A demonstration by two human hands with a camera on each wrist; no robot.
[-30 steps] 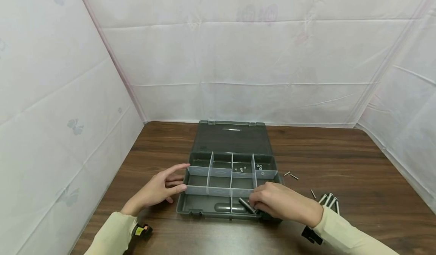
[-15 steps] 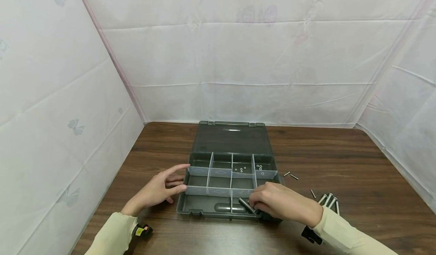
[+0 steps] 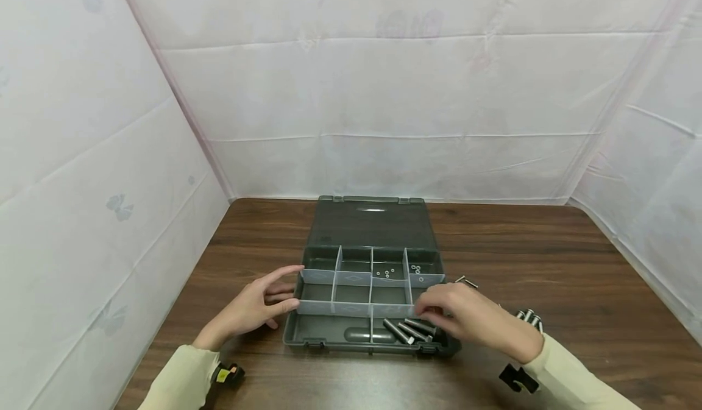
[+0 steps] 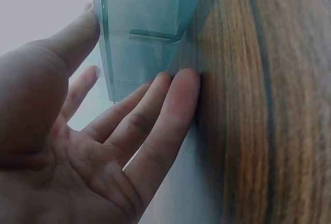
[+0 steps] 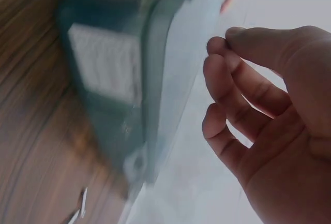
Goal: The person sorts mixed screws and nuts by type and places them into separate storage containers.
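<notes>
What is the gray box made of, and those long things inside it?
The box looks like see-through smoky plastic: the wrist views show light passing through its wall. The bolts look like bare metal, silvery and shiny. The table looks like dark wood grain, perhaps a laminate.

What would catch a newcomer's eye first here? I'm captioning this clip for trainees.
The open grey organizer box mid-table, its clear dividers forming compartments. Three large bolts lie in its near right compartment, just under the right hand. The left hand steadies the box's left wall.
</notes>
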